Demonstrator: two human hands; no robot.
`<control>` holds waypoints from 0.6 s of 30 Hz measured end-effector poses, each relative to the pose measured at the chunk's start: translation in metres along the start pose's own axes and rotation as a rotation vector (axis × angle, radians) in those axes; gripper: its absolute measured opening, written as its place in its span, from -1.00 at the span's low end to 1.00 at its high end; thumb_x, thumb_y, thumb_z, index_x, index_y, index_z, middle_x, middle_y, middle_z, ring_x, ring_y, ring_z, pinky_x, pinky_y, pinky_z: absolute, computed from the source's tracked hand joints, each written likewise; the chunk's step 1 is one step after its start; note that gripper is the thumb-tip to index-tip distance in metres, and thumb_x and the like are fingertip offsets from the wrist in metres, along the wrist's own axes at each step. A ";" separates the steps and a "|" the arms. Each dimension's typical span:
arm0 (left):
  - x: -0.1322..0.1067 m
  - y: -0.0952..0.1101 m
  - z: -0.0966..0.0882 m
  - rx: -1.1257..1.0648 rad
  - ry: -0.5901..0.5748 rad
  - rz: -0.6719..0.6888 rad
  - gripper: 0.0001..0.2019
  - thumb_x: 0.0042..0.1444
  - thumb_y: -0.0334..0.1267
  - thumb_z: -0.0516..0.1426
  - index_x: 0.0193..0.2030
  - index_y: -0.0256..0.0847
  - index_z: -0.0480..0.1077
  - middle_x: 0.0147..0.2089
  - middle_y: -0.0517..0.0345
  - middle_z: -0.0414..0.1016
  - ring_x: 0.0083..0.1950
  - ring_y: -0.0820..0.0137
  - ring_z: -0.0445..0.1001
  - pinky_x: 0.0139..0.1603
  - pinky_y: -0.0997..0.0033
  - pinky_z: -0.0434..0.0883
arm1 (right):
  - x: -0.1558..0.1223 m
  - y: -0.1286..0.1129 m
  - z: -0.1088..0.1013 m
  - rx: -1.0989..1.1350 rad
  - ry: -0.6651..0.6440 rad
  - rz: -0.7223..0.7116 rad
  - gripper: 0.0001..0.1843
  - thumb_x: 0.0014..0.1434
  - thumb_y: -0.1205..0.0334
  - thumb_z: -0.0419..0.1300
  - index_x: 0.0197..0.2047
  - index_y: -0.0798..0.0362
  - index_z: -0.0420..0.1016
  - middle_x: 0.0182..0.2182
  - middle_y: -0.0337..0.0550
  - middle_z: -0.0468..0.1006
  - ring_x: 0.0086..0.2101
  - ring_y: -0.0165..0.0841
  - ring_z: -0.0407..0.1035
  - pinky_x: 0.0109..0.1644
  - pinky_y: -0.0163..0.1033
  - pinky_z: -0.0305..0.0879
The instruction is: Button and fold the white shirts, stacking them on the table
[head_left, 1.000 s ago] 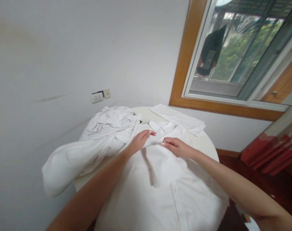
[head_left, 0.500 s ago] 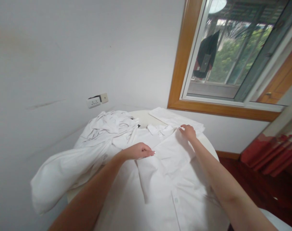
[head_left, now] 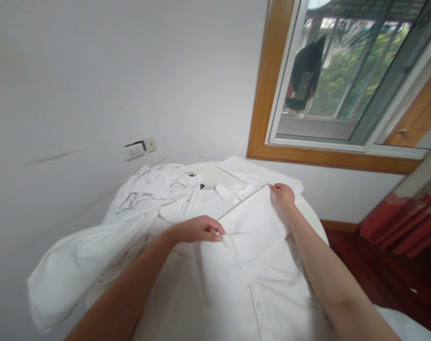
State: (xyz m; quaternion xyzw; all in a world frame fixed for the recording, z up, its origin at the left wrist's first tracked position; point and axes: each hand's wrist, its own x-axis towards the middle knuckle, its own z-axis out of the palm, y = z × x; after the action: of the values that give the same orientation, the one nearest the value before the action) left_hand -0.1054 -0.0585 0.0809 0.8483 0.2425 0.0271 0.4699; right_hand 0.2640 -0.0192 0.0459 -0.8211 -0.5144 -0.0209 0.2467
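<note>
A white button-front garment [head_left: 233, 279] lies spread over the near part of a round table, and its placket runs toward me. My left hand [head_left: 204, 229] pinches a fold of this garment near its middle, thumb against fingers. Farther right, my right hand [head_left: 282, 193] grips a corner of the cloth and holds its top edge taut, so a straight slanting edge shows between the hands. Just beyond that edge lies a small crumpled bit of white cloth [head_left: 233, 192]. Whether it belongs to the same garment, I cannot tell.
A heap of white cloth [head_left: 154, 189] lies at the left, with a long piece [head_left: 66, 274] hanging past the table edge. Flat folded white cloth [head_left: 258, 171] rests at the back right of the table [head_left: 211, 170]. Behind are a wall socket [head_left: 134, 151], a window [head_left: 343, 85] and a red-and-white curtain [head_left: 396, 218].
My right hand has pulled the garment's corner slightly up and right, straightening its top edge. My left hand has shifted a little left and toward me, and the fold beneath it has flattened.
</note>
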 end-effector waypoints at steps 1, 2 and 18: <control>-0.002 -0.001 -0.004 0.005 -0.005 0.026 -0.64 0.06 0.03 0.17 -0.23 -0.26 0.49 -0.38 0.19 0.43 -0.36 0.45 0.32 -0.32 0.52 0.23 | 0.001 0.004 -0.001 0.009 0.009 0.028 -0.52 0.28 -0.10 -0.06 -0.15 -0.02 0.58 -0.17 -0.05 0.60 -0.14 -0.21 0.43 -0.22 -0.25 0.21; -0.003 -0.003 -0.007 0.017 -0.005 0.054 -0.67 0.05 0.01 0.17 -0.26 -0.25 0.48 -0.31 0.16 0.46 -0.28 0.41 0.35 -0.24 0.50 0.26 | 0.001 0.008 -0.002 0.003 0.018 0.053 -0.52 0.28 -0.10 -0.07 -0.15 -0.02 0.58 -0.17 -0.05 0.60 -0.13 -0.20 0.42 -0.21 -0.24 0.21; -0.014 -0.013 -0.020 0.132 -0.028 -0.169 -0.85 -0.08 -0.25 0.05 -0.41 -0.24 0.40 -0.45 0.25 0.41 -0.36 0.41 0.33 -0.32 0.50 0.25 | 0.017 0.053 0.003 -0.049 -0.240 0.018 -0.56 0.28 0.00 0.00 -0.24 0.10 0.60 -0.22 0.01 0.62 -0.19 -0.23 0.47 -0.21 -0.29 0.25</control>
State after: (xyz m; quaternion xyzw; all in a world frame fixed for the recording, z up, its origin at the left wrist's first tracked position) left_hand -0.1279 -0.0430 0.0837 0.8543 0.3079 -0.0404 0.4168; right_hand 0.3168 -0.0227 0.0281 -0.8282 -0.5319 0.0670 0.1633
